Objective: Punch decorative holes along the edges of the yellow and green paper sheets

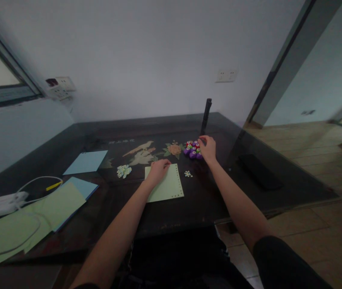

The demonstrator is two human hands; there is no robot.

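Observation:
My left hand [158,168] lies on a pale green sheet of paper [167,186], its slightly bent fingers pointing right. Small punched holes line the sheet's right edge and part of its bottom edge. Over at the right, my right hand [208,148] is at the edge of a cluster of small craft punches [192,150] in purple, red and green. Its thumb and forefinger look apart, and part of the cluster is hidden by them. A few tiny paper cutouts [188,174] lie just right of the sheet, and a larger heap of cutouts [124,171] lies to its left.
Blue paper [86,161] lies at the left, with more green sheets [53,206] nearer me. A white power strip [1,205] and its cable rest on them. A black upright stick [206,116] stands behind the punches. At right lies a dark flat object [259,171].

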